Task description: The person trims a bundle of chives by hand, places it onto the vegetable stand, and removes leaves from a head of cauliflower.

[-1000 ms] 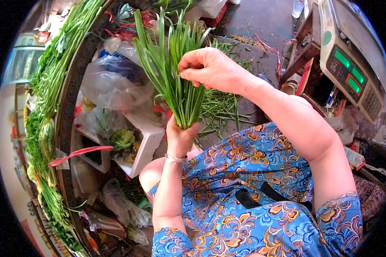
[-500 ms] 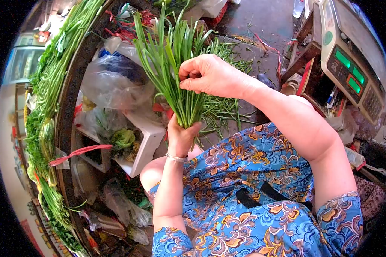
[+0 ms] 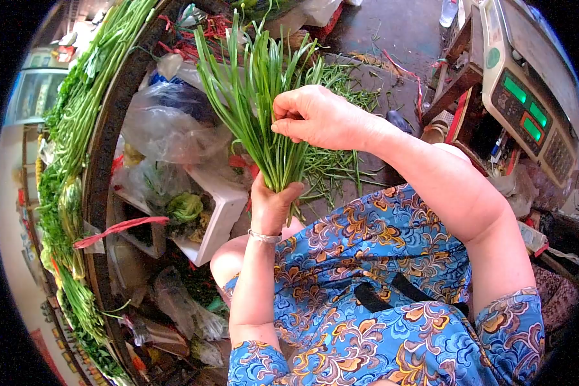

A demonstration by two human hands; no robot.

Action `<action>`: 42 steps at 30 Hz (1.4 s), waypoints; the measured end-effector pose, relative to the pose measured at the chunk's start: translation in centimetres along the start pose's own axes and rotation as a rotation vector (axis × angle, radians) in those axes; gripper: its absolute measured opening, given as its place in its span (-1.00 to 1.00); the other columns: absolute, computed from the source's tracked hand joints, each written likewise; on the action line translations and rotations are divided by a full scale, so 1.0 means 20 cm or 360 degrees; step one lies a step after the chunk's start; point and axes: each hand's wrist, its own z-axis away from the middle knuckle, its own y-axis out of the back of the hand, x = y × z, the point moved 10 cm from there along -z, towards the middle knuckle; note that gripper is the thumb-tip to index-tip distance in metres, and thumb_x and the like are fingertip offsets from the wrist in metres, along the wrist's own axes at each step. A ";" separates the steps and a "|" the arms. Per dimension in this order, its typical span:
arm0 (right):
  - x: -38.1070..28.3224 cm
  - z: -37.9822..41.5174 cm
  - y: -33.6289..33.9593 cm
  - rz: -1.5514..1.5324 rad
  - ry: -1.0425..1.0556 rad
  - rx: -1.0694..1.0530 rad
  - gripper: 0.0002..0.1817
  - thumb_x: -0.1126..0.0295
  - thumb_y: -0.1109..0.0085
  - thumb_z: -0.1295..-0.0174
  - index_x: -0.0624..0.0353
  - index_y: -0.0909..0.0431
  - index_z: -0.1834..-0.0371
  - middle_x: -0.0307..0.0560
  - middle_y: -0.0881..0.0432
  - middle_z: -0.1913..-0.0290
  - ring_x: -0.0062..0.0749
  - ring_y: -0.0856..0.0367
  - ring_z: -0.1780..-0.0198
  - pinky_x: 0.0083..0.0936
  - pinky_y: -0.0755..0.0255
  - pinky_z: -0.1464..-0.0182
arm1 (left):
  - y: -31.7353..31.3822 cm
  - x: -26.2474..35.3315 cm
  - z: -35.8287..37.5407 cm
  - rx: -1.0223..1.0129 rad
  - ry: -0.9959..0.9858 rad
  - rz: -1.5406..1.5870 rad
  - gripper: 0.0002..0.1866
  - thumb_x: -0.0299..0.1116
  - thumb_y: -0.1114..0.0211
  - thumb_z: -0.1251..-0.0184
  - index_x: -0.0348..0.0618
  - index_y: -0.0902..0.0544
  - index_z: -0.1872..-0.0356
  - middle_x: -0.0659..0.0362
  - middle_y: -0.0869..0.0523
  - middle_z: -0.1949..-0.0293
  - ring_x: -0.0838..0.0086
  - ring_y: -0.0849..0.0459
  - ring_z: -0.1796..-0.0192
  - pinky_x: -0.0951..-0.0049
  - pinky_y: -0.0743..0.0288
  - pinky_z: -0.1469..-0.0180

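My left hand [image 3: 271, 204] is wrapped round the lower stalks of a bunch of garlic chives [image 3: 254, 96], which stands upright with its long flat green leaves fanning out at the top. My right hand [image 3: 321, 117] is at the right side of the bunch, about halfway up, with thumb and forefinger pinched together against the leaves. Whatever is between those fingertips is too small to make out. Behind the bunch, loose green trimmings [image 3: 341, 167] lie scattered on the dark surface.
On the right stands a digital scale [image 3: 527, 96] with green lit numbers. Plastic bags [image 3: 167, 122] and a white foam box [image 3: 215, 219] are at left. Beyond them, a curved ledge [image 3: 103, 128] borders heaped green vegetables [image 3: 77, 122]. A red strip [image 3: 122, 231] hangs over the ledge.
My right hand has shifted slightly right and down, its fingers still pinched. The tops of the chives have tilted a little left. My left hand keeps its hold.
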 end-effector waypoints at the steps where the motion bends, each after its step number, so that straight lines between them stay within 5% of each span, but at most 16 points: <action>1: -0.02 0.00 0.00 0.0088 0.0056 -0.0003 -0.80 0.37 -0.20 -0.29 0.33 -0.55 0.32 -0.10 -0.62 0.52 -0.49 -0.60 0.45 -0.45 -0.49 0.35 | 0.00 0.01 0.00 0.0000 0.0000 0.0000 -0.62 -0.66 -0.36 -0.05 -0.25 -0.54 0.06 0.24 -0.68 0.32 0.59 -0.61 0.46 0.58 -0.53 0.42; 11: -0.06 0.03 0.00 0.0426 0.0281 -0.0080 -0.80 0.35 -0.15 -0.26 0.31 -0.51 0.33 0.14 -0.56 0.45 0.02 -0.57 0.34 -0.18 -0.41 0.26 | 0.07 -0.02 -0.03 0.0094 -0.0080 0.0068 -0.63 -0.66 -0.39 -0.04 -0.24 -0.59 0.07 0.18 -0.74 0.27 0.53 -0.67 0.37 0.55 -0.55 0.40; 15: -0.07 0.06 0.09 0.0432 0.0302 0.0051 -0.81 0.35 -0.14 -0.27 0.29 -0.48 0.32 0.14 -0.54 0.42 0.03 -0.54 0.30 -0.17 -0.40 0.24 | 0.12 -0.02 -0.03 0.0146 -0.0084 0.0140 -0.61 -0.63 -0.42 -0.04 -0.24 -0.59 0.06 0.18 -0.74 0.27 0.53 -0.68 0.38 0.56 -0.57 0.39; 19: -0.03 0.11 0.11 -0.0050 -0.0016 -0.0256 -0.80 0.35 -0.22 -0.24 0.27 -0.49 0.36 -0.16 -0.48 0.55 -0.59 -0.44 0.54 -0.51 -0.38 0.46 | 0.18 -0.01 -0.01 0.0191 -0.0029 0.0064 -0.60 -0.67 -0.37 -0.05 -0.26 -0.54 0.04 0.20 -0.69 0.35 0.56 -0.62 0.50 0.58 -0.52 0.50; 22: 0.00 0.18 0.07 0.0615 0.0023 -0.0517 -0.76 0.33 -0.33 -0.10 0.22 -0.59 0.24 -0.07 -0.62 0.41 -0.27 -0.61 0.36 -0.33 -0.47 0.28 | 0.21 0.00 -0.02 0.0193 -0.0047 0.0150 -0.61 -0.66 -0.40 -0.05 -0.27 -0.54 0.06 0.19 -0.69 0.35 0.55 -0.62 0.51 0.58 -0.53 0.50; 23: 0.06 0.19 0.07 0.0956 0.0038 -0.0410 -0.71 0.29 -0.35 -0.07 0.19 -0.60 0.19 -0.02 -0.65 0.28 -0.09 -0.62 0.18 -0.22 -0.46 0.13 | 0.21 0.00 -0.02 0.0192 -0.0052 0.0150 -0.61 -0.66 -0.40 -0.05 -0.27 -0.54 0.06 0.19 -0.69 0.35 0.55 -0.62 0.51 0.58 -0.53 0.50; 26: 0.06 0.15 0.13 0.0927 0.0035 -0.0184 -0.72 0.28 -0.32 -0.05 0.19 -0.61 0.22 0.05 -0.67 0.26 0.02 -0.64 0.10 -0.15 -0.50 0.08 | 0.21 -0.01 -0.02 0.0190 -0.0055 0.0155 -0.62 -0.67 -0.40 -0.05 -0.27 -0.54 0.07 0.19 -0.69 0.35 0.55 -0.61 0.52 0.57 -0.53 0.50; 30: -0.16 0.12 0.19 0.0458 0.0504 0.0185 -0.79 0.33 -0.22 -0.16 0.20 -0.60 0.20 0.08 -0.66 0.29 0.01 -0.65 0.16 -0.18 -0.51 0.12 | 0.19 -0.03 -0.02 0.0156 -0.0029 0.0042 -0.64 -0.64 -0.44 -0.05 -0.29 -0.59 0.08 0.13 -0.74 0.30 0.48 -0.70 0.43 0.54 -0.58 0.48; 42: -0.15 0.06 0.21 0.0529 0.0356 0.0565 -0.77 0.38 -0.10 -0.31 0.18 -0.57 0.01 0.14 -0.67 0.22 0.05 -0.65 0.14 -0.20 -0.52 0.09 | 0.04 0.00 -0.01 0.0023 -0.0097 -0.0143 -0.63 -0.67 -0.39 -0.04 -0.27 -0.59 0.07 0.21 -0.73 0.29 0.58 -0.63 0.43 0.55 -0.52 0.42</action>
